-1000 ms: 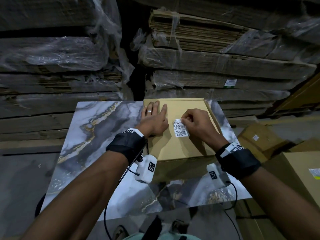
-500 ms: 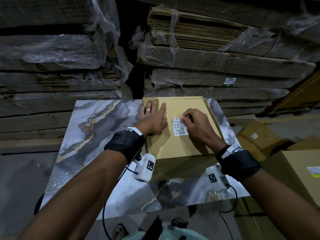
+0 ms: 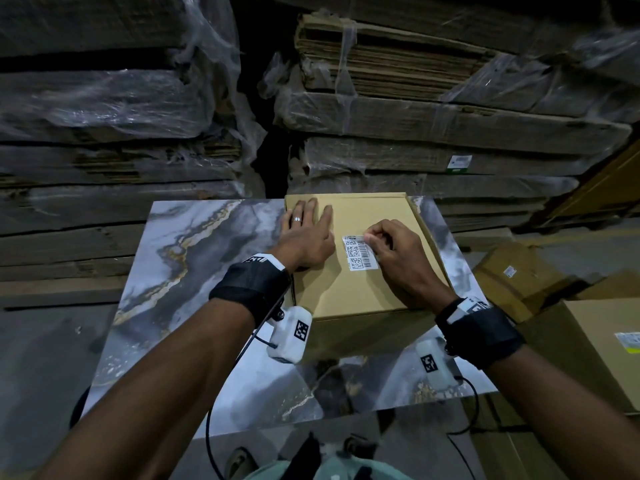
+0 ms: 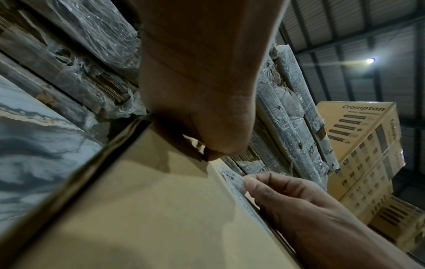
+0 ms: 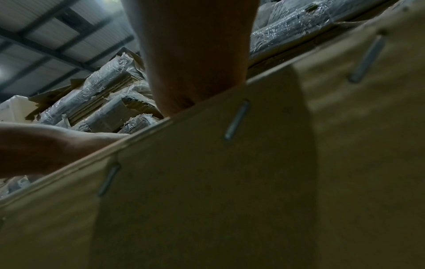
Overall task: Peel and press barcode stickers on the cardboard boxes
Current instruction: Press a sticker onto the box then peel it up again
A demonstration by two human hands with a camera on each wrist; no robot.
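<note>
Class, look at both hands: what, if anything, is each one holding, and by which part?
The right hand pinches the barcode sticker at its far right corner. The left hand holds nothing; it lies flat on the cardboard box.

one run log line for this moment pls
left hand flat on cardboard box | right hand pinches barcode sticker at far corner | sticker lies on box top

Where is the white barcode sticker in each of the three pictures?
Head view: the barcode sticker lies on top of the cardboard box, between the two hands; the right hand pinches its far corner.
Left wrist view: a thin white strip at centre right, seen edge-on, at the right hand's fingertips.
Right wrist view: not in it; the box's stapled side fills the picture.
Shared landmark: the cardboard box.
</note>
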